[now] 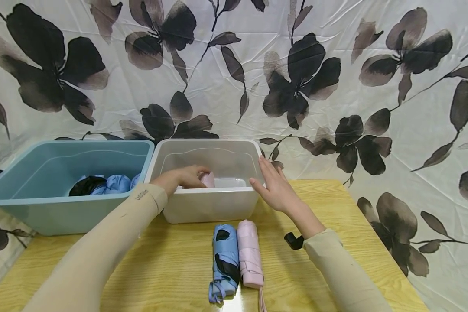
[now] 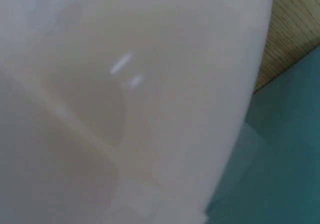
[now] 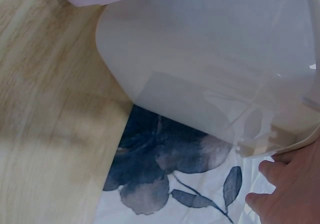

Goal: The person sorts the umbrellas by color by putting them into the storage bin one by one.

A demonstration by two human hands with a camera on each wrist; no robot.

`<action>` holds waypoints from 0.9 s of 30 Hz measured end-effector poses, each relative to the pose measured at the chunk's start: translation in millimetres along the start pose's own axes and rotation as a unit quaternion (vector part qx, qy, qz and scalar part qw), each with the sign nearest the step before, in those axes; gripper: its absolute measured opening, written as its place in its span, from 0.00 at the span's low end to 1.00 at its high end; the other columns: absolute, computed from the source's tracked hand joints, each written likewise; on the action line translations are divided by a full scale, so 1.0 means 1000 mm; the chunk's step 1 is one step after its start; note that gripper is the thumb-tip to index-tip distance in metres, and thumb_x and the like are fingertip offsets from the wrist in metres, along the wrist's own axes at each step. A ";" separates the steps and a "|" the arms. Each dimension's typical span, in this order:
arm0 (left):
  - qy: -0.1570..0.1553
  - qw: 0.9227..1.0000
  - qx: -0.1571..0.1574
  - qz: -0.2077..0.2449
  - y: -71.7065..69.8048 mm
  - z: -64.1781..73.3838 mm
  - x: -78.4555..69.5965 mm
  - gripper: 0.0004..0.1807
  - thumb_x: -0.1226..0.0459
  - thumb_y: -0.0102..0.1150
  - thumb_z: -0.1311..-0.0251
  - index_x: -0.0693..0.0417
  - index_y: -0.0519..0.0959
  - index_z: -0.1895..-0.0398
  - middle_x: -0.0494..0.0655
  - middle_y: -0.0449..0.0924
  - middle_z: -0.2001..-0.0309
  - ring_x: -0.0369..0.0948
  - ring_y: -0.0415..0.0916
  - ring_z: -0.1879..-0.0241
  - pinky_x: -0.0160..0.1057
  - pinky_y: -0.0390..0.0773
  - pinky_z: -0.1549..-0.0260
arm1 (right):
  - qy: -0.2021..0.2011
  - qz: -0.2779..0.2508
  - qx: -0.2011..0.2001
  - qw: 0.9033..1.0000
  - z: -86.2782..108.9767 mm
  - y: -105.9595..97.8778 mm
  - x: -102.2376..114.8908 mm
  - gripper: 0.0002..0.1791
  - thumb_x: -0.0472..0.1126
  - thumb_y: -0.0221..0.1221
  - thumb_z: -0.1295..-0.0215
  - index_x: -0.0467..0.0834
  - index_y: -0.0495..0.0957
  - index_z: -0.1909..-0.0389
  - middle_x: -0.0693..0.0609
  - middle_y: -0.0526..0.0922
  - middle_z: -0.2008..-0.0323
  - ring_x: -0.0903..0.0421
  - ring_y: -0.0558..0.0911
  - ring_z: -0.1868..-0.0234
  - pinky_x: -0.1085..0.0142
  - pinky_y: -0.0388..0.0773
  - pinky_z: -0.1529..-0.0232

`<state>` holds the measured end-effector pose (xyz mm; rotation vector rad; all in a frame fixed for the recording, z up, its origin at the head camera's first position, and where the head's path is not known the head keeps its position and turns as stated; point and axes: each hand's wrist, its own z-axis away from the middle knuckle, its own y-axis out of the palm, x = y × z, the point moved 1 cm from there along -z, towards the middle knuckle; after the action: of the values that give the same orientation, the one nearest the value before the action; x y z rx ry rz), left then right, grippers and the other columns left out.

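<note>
My left hand (image 1: 185, 177) reaches over the front rim into the white bin (image 1: 210, 206). Its fingers curl round a pink folded umbrella (image 1: 208, 179), mostly hidden by the hand and the bin wall. At the bin's right rim my right hand (image 1: 277, 186) rests with fingers extended; the right wrist view shows its fingers (image 3: 272, 173) at the bin's edge. On the table before the bin lie a blue folded umbrella (image 1: 225, 260) with black patches and another pink folded umbrella (image 1: 250, 253), side by side. Only the bin's blurred wall (image 2: 150, 99) fills most of the left wrist view.
A blue-green bin (image 1: 78, 216) stands left of the white one, holding blue and black folded fabric bundles (image 1: 115, 184). Both bins are on a wooden table (image 1: 171, 268), whose right edge slants toward the front. A flowered cloth (image 1: 234, 112) hangs behind.
</note>
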<state>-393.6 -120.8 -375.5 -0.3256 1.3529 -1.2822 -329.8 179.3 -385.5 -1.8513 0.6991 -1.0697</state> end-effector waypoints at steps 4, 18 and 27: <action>-0.012 0.999 0.035 0.013 -0.001 0.003 -0.001 0.40 0.60 0.60 0.34 0.62 0.61 0.21 0.66 0.60 0.24 0.60 0.61 0.27 0.58 0.64 0.29 | 0.000 0.001 -0.004 1.000 0.000 -0.001 0.001 0.44 0.62 0.42 0.19 0.37 0.45 0.17 0.43 0.47 0.17 0.48 0.46 0.17 0.44 0.37 0.20; 0.038 0.994 -0.060 0.080 -0.004 0.009 -0.007 0.32 0.63 0.60 0.29 0.66 0.67 0.26 0.67 0.71 0.31 0.59 0.72 0.35 0.53 0.78 0.42 | 0.002 -0.003 -0.003 1.000 0.001 0.000 0.002 0.44 0.61 0.43 0.19 0.37 0.44 0.17 0.43 0.47 0.17 0.48 0.47 0.17 0.44 0.36 0.20; 0.111 0.969 -0.166 0.144 -0.009 0.034 -0.030 0.24 0.65 0.61 0.28 0.60 0.74 0.30 0.60 0.79 0.42 0.54 0.78 0.50 0.49 0.78 0.48 | 0.005 0.002 -0.001 1.000 0.001 0.000 0.004 0.44 0.62 0.42 0.18 0.37 0.44 0.17 0.43 0.46 0.16 0.47 0.47 0.17 0.44 0.37 0.20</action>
<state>-361.4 -116.2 -343.1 -0.2075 1.7425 -0.8666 -326.8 176.3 -384.6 -1.8463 0.7104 -1.0774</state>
